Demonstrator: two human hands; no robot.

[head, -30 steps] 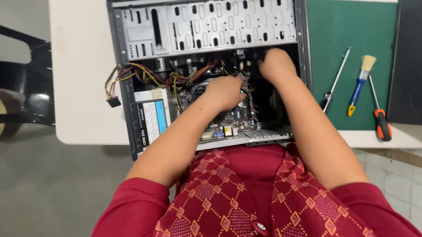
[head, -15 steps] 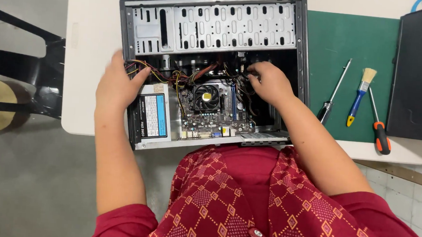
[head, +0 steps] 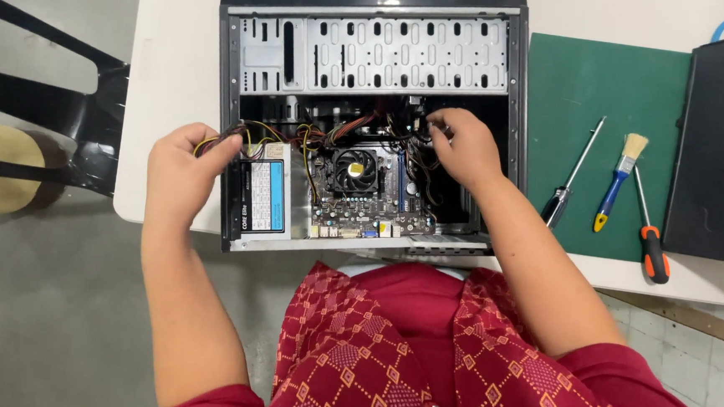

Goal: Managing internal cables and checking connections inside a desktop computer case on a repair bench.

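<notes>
1. The left hand (head: 182, 167) is pinching a bundle of yellow, red and black wires (head: 245, 131) at the left wall of the open black desktop computer case (head: 366, 128); its grip is closed on them, at about 9 o'clock from the round black cooling fan (head: 355, 169).
2. Pulling gently along the wires, not across the sheet-metal edge, is looking like the safer way; the grey power supply box with the blue label (head: 263, 197) is sitting just beside them.
3. The right hand (head: 462, 147) is reaching among dark cables at 3 o'clock from the fan; whether its grip is closed I cannot tell.
4. Room inside is tight; the white counter (head: 173, 66) left of the case is offering free space.
5. At 3 o'clock, on the green mat (head: 604, 84), two screwdrivers and a blue-handled brush (head: 617, 181) are lying well apart from the hands.
</notes>
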